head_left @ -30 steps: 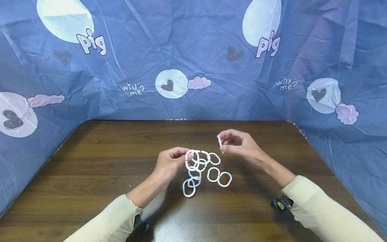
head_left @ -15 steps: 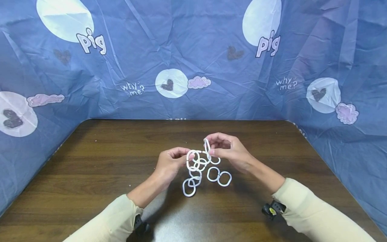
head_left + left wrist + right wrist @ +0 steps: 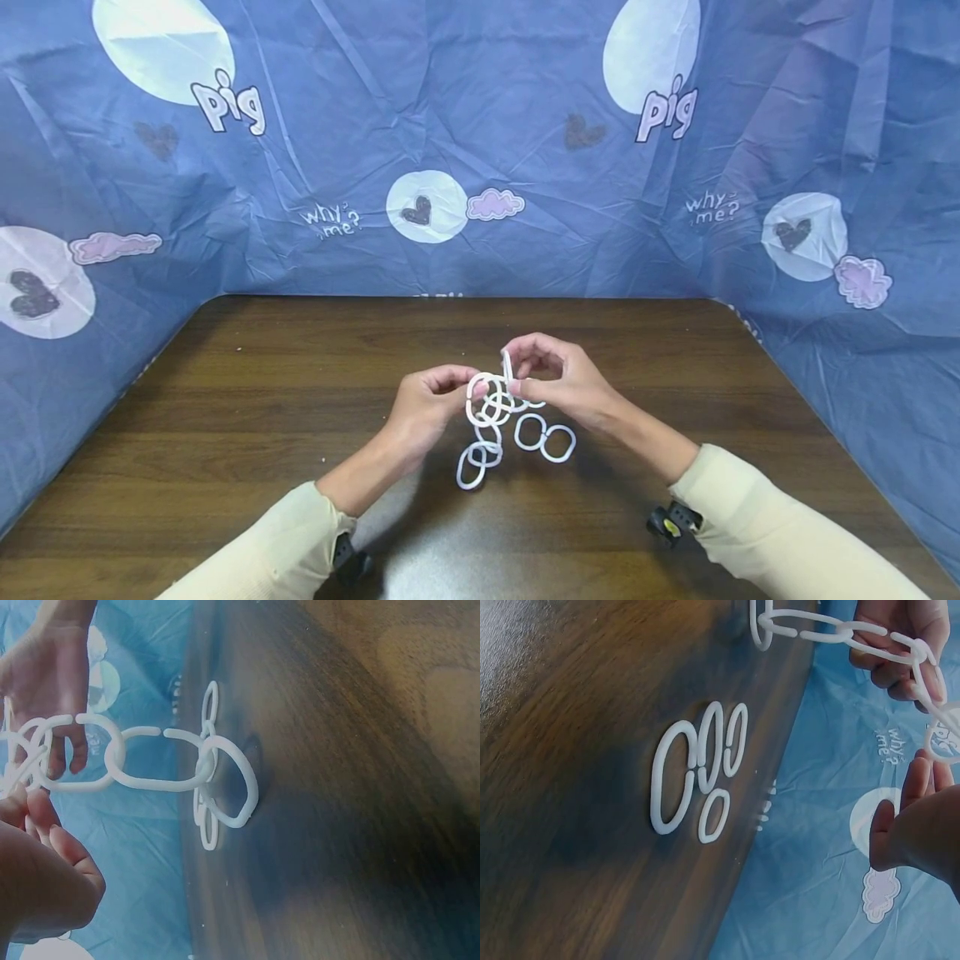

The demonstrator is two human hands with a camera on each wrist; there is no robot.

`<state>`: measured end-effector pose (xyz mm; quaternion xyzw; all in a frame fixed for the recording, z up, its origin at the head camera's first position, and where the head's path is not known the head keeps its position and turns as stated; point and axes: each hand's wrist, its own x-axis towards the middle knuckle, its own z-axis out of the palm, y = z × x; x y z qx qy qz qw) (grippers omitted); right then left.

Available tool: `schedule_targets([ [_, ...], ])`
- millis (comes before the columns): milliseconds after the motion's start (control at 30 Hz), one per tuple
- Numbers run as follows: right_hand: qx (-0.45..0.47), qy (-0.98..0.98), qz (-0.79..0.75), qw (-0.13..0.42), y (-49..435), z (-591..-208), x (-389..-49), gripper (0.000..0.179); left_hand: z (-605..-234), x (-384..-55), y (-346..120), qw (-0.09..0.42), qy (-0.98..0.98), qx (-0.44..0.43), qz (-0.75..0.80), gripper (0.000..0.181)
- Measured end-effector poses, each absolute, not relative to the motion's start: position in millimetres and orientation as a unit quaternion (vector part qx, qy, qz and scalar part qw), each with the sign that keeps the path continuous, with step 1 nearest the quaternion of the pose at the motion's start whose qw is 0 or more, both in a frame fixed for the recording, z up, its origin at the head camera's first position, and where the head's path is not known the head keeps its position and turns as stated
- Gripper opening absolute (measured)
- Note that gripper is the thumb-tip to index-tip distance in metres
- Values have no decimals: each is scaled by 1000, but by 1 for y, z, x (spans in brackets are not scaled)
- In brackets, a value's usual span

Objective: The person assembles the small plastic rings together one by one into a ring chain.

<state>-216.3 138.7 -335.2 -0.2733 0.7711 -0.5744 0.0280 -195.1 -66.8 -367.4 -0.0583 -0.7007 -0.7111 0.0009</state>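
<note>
Left hand (image 3: 422,408): pinching the white chain (image 3: 157,786) by its upper links, above the tabletop (image 3: 300,433).
Right hand (image 3: 577,385): pinching one white ring (image 3: 507,368) between thumb and fingers, edge-on to the head view.
Chain: hanging from the left hand, lower links drooping towards the tabletop.
Ring: just beside the upper links; touching or apart, cannot tell; gap not clear.
Loose rings (image 3: 657,787): lying on the tabletop, near the right hand.
Hooking on, seemingly: best to turn gap towards the end link, steady that link, press straight, avoid snagging neighbours.
</note>
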Motion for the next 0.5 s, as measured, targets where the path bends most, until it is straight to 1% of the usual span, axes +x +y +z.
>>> schedule_targets([
  [167, -285, 783, -553, -3, 140, -336, -218, 37, -367, -195, -68, -2, -695, -56, -717, 18],
  [300, -301, 795, -524, -47, 142, -339, -220, 37, -368, -195, -69, -2, -693, -54, -719, 18],
  [500, -325, 824, -436, -157, 144, -339, -220, 46, -371, -193, -69, -9, -703, -49, -710, 17],
])
